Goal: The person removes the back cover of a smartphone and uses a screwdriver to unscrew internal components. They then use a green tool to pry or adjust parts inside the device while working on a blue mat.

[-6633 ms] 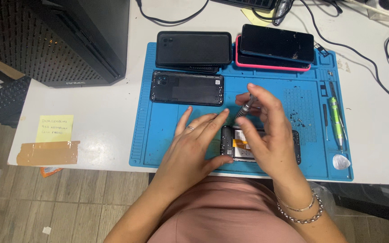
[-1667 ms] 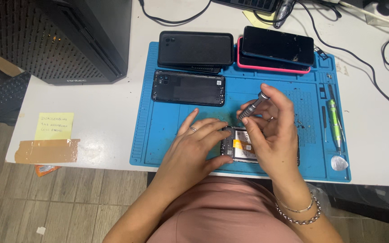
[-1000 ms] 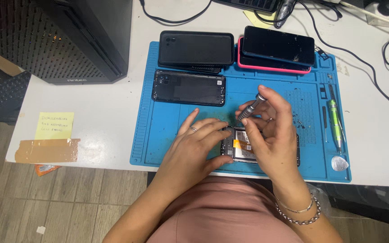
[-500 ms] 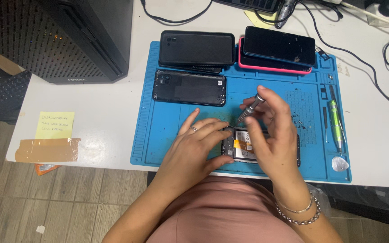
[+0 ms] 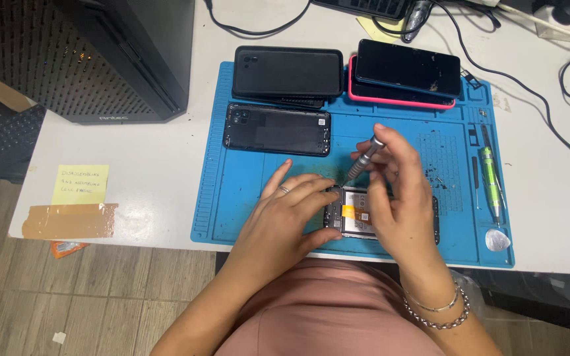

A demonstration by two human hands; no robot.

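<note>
The opened phone (image 5: 357, 217) lies on the blue mat (image 5: 232, 211) near the counter edge — unscrewing seems underway. The left hand (image 5: 285, 217) presses it flat; the right hand (image 5: 400, 191) pinches the screwdriver (image 5: 364, 158). Next needs steady, vertical pressure.

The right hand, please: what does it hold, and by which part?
The right hand holds a small screwdriver by its upper handle, fingertip on its cap.
</note>
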